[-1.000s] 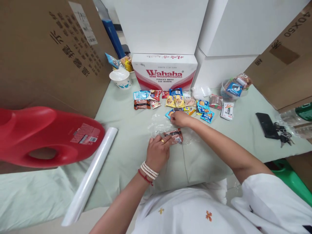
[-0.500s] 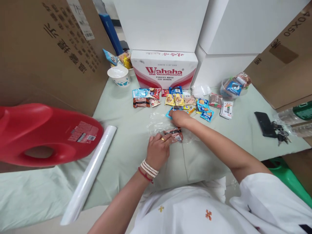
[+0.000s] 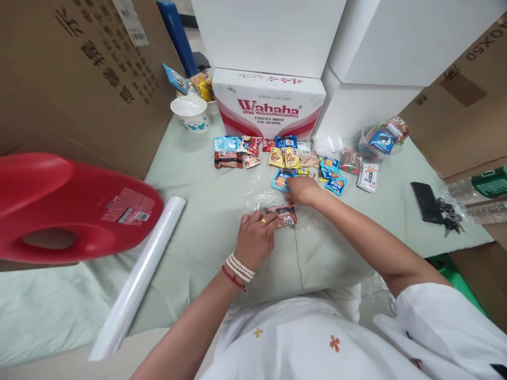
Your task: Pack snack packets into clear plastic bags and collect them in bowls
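Observation:
My left hand (image 3: pixel 256 238), with a ring and a beaded bracelet, has its fingers pressed on the left end of a brown snack packet (image 3: pixel 285 215). This packet lies on a crinkled clear plastic bag (image 3: pixel 257 198). Beyond it, my right hand (image 3: pixel 304 190) reaches down with bunched fingers, touching the right edge of a blue snack packet (image 3: pixel 279 181). Its fingertips are hidden, so what they grip cannot be made out. Yellow cookie packets (image 3: pixel 291 157) and more blue packets (image 3: pixel 336 184) lie around that hand.
A Wahaha carton (image 3: pixel 269 108) stands behind the snacks. Left are a paper cup (image 3: pixel 191 113), a red jug (image 3: pixel 130 208) and a white plastic roll (image 3: pixel 138 279). Right are a plastic tub (image 3: pixel 370 150) of snacks, a white packet (image 3: pixel 368 177), a phone (image 3: pixel 426 202) and keys (image 3: pixel 451 216).
My right hand has moved slightly right, uncovering more of the blue snack packet. My left hand stays on the brown packet. The camera view has shifted a little.

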Available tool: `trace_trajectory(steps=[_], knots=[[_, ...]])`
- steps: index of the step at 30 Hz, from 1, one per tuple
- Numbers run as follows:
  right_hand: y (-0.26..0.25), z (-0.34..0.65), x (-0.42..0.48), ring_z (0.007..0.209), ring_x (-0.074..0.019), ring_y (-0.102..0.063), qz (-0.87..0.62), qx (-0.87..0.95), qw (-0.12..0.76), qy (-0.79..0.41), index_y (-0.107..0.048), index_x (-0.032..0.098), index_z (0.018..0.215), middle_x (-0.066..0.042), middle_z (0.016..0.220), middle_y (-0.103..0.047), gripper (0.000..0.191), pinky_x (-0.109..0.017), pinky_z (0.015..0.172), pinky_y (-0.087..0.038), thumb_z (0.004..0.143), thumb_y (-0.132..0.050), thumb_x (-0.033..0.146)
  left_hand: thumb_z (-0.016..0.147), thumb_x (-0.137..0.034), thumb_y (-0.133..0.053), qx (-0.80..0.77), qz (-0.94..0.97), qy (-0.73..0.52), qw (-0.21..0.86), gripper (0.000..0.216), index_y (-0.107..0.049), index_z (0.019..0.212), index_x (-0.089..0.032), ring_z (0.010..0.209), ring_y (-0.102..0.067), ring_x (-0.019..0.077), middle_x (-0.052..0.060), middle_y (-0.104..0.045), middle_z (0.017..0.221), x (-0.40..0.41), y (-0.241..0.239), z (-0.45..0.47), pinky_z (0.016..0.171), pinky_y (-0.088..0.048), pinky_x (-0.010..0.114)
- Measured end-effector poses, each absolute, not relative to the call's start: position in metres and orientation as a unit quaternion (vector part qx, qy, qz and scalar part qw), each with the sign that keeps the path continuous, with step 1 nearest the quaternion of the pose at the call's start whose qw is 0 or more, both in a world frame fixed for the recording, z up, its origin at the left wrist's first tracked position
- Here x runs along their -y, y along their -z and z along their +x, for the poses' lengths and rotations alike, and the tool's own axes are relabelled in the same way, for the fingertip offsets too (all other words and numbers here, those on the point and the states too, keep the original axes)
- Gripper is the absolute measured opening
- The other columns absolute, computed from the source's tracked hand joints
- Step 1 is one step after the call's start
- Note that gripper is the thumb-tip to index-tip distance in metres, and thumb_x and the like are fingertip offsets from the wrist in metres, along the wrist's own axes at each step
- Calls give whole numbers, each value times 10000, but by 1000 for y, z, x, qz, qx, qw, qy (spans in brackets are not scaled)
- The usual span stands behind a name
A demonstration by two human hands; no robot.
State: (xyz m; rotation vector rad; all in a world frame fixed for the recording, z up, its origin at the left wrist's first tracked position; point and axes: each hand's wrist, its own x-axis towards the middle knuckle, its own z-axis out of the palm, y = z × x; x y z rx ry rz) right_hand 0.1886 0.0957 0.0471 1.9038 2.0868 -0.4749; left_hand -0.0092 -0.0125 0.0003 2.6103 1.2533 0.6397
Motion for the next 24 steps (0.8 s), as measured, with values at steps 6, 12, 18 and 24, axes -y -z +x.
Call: trace_trajectory(steps=[6, 12, 18, 24], knots=[[-49, 200, -108, 921, -173, -673, 585, -766, 61, 257, -761, 176, 1031, -38, 1020, -770, 177, -220, 718, -430, 916, -673, 277, 916, -76, -544, -417, 879, -214, 93, 397, -747, 1199, -267, 937, -582, 268, 36, -770, 1241, 11, -1, -9, 747, -332, 439], [-48, 204, -98, 810, -164, -614, 518, -803, -36, 293, -766, 136, 951, -42, 868, -714, 143, -242, 714, -387, 899, -646, 194, 905, -74, -546, -424, 878, -205, 87, 400, -754, 1190, -264, 912, -571, 270, 22, -765, 1258, 12, -1, -8, 741, -338, 450], [-32, 198, -22, 781, -176, -543, 417, -879, -108, 206, -726, 213, 1194, -66, 994, -617, 279, -272, 703, -403, 998, -527, 217, 900, -85, -546, -442, 865, -202, 120, 380, -783, 1125, -278, 931, -596, 282, 37, -787, 1192, 11, -5, -9, 780, -379, 472], [5, 203, 24, 990, -236, -515, 417, -881, -129, 181, -494, 287, 1525, -86, 1073, -557, 509, -330, 853, -458, 1048, -374, 156, 868, -145, -537, -456, 769, -316, 319, 303, -807, 934, -266, 995, -656, 253, 35, -808, 1034, 8, 12, -32, 897, -472, 451]])
